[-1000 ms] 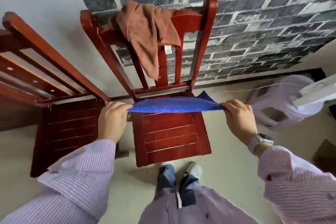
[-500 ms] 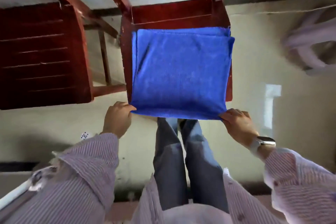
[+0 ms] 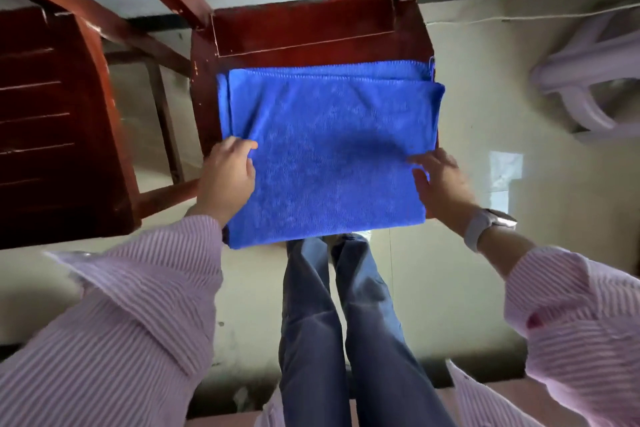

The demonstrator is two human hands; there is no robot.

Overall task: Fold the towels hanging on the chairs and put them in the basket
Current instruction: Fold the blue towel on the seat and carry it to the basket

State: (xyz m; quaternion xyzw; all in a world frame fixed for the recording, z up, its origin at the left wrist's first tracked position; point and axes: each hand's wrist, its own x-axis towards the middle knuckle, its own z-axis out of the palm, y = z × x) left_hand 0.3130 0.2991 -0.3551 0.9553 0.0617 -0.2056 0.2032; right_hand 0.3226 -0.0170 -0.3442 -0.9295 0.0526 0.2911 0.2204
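A blue towel (image 3: 329,152), folded into layers, lies flat on the seat of the red wooden chair (image 3: 304,28); its near edge hangs just past the seat front. My left hand (image 3: 227,180) is at the towel's left edge, with fingers curled over it. At the right edge, my right hand (image 3: 441,180) has its fingers spread and a bit of blue cloth shows between thumb and fingers. No basket or other towel is in view.
A second red wooden chair (image 3: 52,114) stands close on the left. A pale plastic stool (image 3: 588,80) lies on the floor at the right. My legs in blue jeans (image 3: 346,322) stand right before the chair.
The towel went from stretched in the air to lying on the seat. My hands slid from its near corners up to the middle of its side edges.
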